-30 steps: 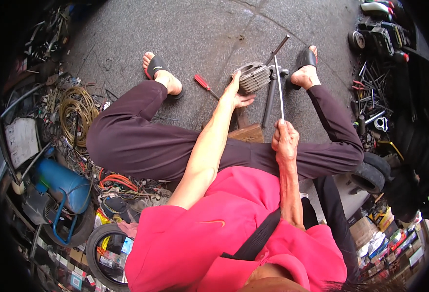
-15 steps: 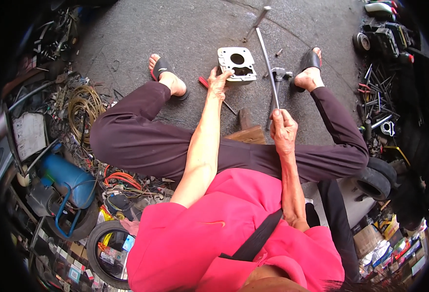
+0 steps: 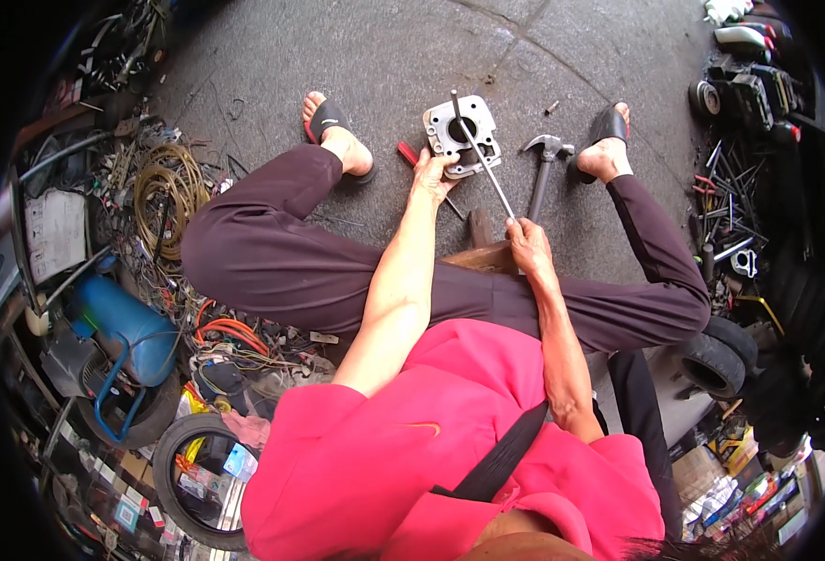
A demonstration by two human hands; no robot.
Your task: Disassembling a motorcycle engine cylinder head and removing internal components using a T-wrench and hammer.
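My left hand (image 3: 432, 175) grips the near left edge of a pale metal engine cylinder (image 3: 438, 120), its thumb on the top face. The cylinder is tilted toward me, with its round bore showing. In my closed right hand (image 3: 529, 247) is the near end of a long, thin metal rod (image 3: 489, 170). The rod slants away to the left, passing across the cylinder's face and over its bore. I cannot tell whether it touches the metal. Just right of the cylinder lies a claw hammer (image 3: 540, 187). A red-handled screwdriver (image 3: 408, 152) lies left, partly behind my left hand.
A wooden block (image 3: 487, 257) sits between my legs. Coiled hose (image 3: 165, 201), loose wires and a blue tank (image 3: 132, 327) crowd the left. Several metal tools (image 3: 726, 192) and small tyres (image 3: 712, 365) lie right. A small metal piece (image 3: 552, 107) lies beyond the hammer.
The rod has swung left, from beside the cylinder to across its face. My right hand moved slightly left and nearer. The cylinder tilted more, and the hammer came into clearer view.
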